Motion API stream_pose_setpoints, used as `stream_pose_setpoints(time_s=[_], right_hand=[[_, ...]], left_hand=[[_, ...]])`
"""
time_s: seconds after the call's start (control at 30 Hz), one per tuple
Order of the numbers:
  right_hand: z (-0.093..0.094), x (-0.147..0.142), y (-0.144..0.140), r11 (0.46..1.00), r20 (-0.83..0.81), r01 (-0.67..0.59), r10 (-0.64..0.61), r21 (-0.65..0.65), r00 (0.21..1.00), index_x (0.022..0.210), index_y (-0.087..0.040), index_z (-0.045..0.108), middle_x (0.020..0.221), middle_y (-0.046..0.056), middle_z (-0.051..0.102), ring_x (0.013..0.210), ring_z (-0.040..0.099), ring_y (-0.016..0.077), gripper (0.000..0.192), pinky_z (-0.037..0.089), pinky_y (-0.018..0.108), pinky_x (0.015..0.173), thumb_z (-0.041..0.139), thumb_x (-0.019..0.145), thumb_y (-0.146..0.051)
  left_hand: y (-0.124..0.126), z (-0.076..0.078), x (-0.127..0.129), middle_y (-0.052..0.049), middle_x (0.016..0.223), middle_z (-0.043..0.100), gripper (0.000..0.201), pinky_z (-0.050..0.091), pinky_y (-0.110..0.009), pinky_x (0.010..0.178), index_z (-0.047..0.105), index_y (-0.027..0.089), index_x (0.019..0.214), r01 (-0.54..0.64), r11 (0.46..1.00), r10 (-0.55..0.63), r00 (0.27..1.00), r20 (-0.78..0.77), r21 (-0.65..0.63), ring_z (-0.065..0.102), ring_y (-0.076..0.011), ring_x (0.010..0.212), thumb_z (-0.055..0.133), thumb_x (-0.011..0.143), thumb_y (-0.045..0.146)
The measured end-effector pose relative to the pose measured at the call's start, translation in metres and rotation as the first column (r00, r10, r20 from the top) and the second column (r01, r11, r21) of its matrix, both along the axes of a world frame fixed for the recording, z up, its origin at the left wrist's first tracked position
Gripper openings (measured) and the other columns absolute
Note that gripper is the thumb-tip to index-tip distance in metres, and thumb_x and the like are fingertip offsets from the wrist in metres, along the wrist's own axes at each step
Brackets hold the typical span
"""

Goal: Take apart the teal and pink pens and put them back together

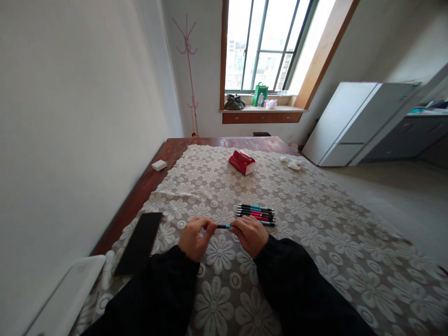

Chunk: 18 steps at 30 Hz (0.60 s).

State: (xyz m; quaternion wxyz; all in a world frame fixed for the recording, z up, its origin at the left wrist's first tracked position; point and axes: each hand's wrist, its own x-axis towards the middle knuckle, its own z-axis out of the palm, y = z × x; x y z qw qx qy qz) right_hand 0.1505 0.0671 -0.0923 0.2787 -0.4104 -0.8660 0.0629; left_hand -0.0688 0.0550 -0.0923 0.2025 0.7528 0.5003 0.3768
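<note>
Between my two hands a pen (224, 227) with a black and teal barrel is held level above the flowered tablecloth (220, 255). My left hand (196, 237) pinches its left end between thumb and fingers. At the other end, my right hand (250, 234) grips the teal part, and its fingers cover the tip there. Just beyond my right hand lies a row of several pens (255, 212) side by side, with black, teal and red barrels. My right hand partly hides the nearest ones.
A dark flat panel (139, 242) lies left of my left arm, near a white tray (70, 294). Farther back are a red tissue pack (242, 162), crumpled white tissues (291, 163) and a small white box (159, 165). The wall (105, 116) borders the table's left side.
</note>
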Motion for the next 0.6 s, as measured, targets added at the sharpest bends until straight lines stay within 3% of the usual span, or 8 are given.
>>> stream_pose_setpoints(time_s=[0.07,0.17,0.27,0.43,0.6], right_hand=[[0.0,-0.0004,-0.0005,1.0,0.006,-0.009,0.009,0.002,1.0,0.086,-0.019,0.062,0.078,0.005,0.067,0.073,0.058,0.0177,0.027,0.033,0.031,0.069,0.042,0.099,-0.031],[0.0004,-0.0008,-0.0015,0.999,0.021,0.02,-0.019,-0.042,1.0,0.08,-0.019,0.06,0.072,0.003,0.065,0.066,0.056,0.016,0.03,0.032,0.031,0.066,0.04,0.1,-0.028],[0.0018,-0.0008,-0.0016,0.999,-0.002,0.013,-0.013,-0.043,1.0,0.082,-0.019,0.061,0.073,0.004,0.064,0.068,0.056,0.0165,0.031,0.033,0.031,0.067,0.039,0.1,-0.03],[0.0057,-0.0005,-0.001,0.998,-0.021,-0.04,0.041,0.041,0.999,0.091,-0.019,0.062,0.08,0.005,0.066,0.076,0.055,0.0187,0.027,0.034,0.031,0.069,0.043,0.1,-0.035],[0.0054,-0.0011,-0.003,0.999,0.009,-0.044,0.044,-0.029,0.999,0.085,-0.019,0.061,0.077,0.003,0.066,0.071,0.057,0.0159,0.023,0.032,0.032,0.068,0.045,0.098,-0.028]], left_hand=[[0.0004,-0.0003,-0.0001,-0.003,0.07,0.066,0.03,0.046,-0.029,0.067,0.067,0.021,0.074,0.016,1.0,-0.015,1.0,-0.012,0.012,0.059,-0.0172,0.072,0.049,0.094,0.036],[-0.0001,-0.0017,0.0,-0.004,0.081,0.068,0.016,0.049,-0.029,0.072,0.069,0.021,0.089,0.026,0.996,-0.03,0.999,0.04,0.087,0.061,-0.0175,0.078,0.057,0.09,0.033],[-0.0007,-0.0015,0.0002,-0.003,0.085,0.068,0.017,0.049,-0.03,0.073,0.068,0.022,0.097,-0.004,0.996,-0.003,0.997,0.082,0.09,0.061,-0.0173,0.079,0.059,0.089,0.034],[-0.0003,0.0016,0.0008,-0.002,0.068,0.065,0.031,0.045,-0.029,0.064,0.067,0.02,0.073,0.011,1.0,-0.011,1.0,0.005,0.02,0.059,-0.0169,0.07,0.05,0.094,0.036],[-0.0006,0.0023,0.0011,-0.004,0.073,0.068,0.021,0.048,-0.029,0.067,0.069,0.02,0.081,0.056,0.993,-0.058,0.998,0.012,0.1,0.059,-0.018,0.075,0.056,0.091,0.034]])
